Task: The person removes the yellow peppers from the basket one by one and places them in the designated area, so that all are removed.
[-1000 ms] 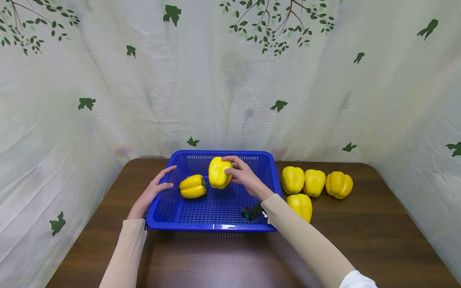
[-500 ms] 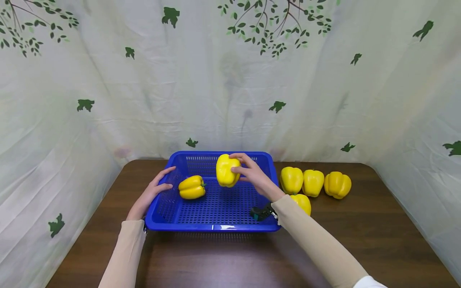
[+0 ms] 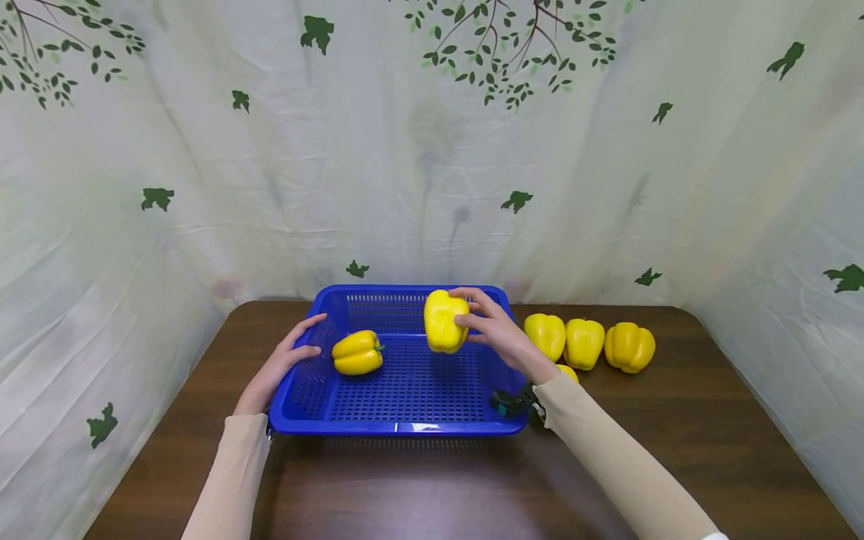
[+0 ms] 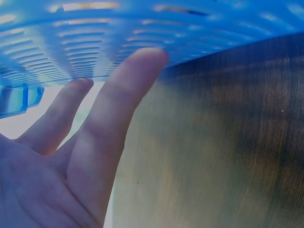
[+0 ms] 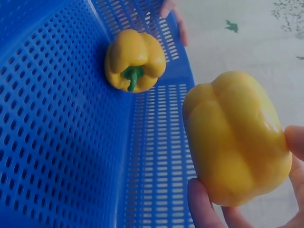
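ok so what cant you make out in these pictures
Head view: most of the rounded yellow bell pepper low beside the sleeve, hidden behind the right arm's beige fabric sleeve.
Head and right wrist views: the stem of the blocky, glossy yellow bell pepper in the right hand, turned away or covered by fingers.
Left wrist view: part of the left hand, cut off by the left and bottom edges.

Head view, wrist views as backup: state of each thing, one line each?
Basket: upright on the table, open-topped.
Basket pepper: lying on its side.
Held pepper: lifted off the basket floor.
Right hand: grips the held pepper.
Left hand: fingers extended against the basket.
Three table peppers: grouped right of the basket.
Fourth table pepper: mostly hidden by the right sleeve.
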